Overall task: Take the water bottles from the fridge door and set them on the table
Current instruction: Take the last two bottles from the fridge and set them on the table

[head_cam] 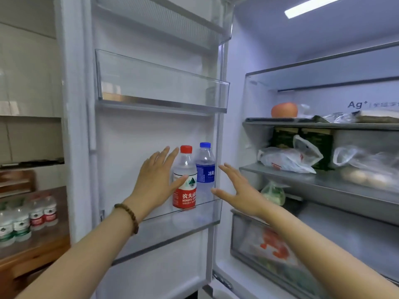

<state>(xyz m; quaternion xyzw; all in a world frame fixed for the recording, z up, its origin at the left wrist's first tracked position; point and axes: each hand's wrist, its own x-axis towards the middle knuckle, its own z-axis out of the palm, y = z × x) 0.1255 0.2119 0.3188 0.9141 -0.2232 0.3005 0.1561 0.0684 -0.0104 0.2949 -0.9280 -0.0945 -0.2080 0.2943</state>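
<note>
Two water bottles stand upright in the lower bin (194, 221) of the open fridge door. The red-capped bottle (185, 190) has a red label; the blue-capped bottle (205, 169) with a blue label stands just right of it and slightly behind. My left hand (156, 180) is open at the red-capped bottle's left side, its thumb crossing the front of the label. My right hand (239, 188) is open just right of the blue-capped bottle, beside the door's edge, fingers spread, holding nothing. A bead bracelet (129, 216) is on my left wrist.
Several water bottles (28, 219) stand on a wooden table (32, 255) at the lower left. The door's upper bin (162, 91) holds nothing. Inside the fridge, shelves carry an orange fruit (284, 110), plastic bags (289, 158) and a drawer of vegetables (272, 249).
</note>
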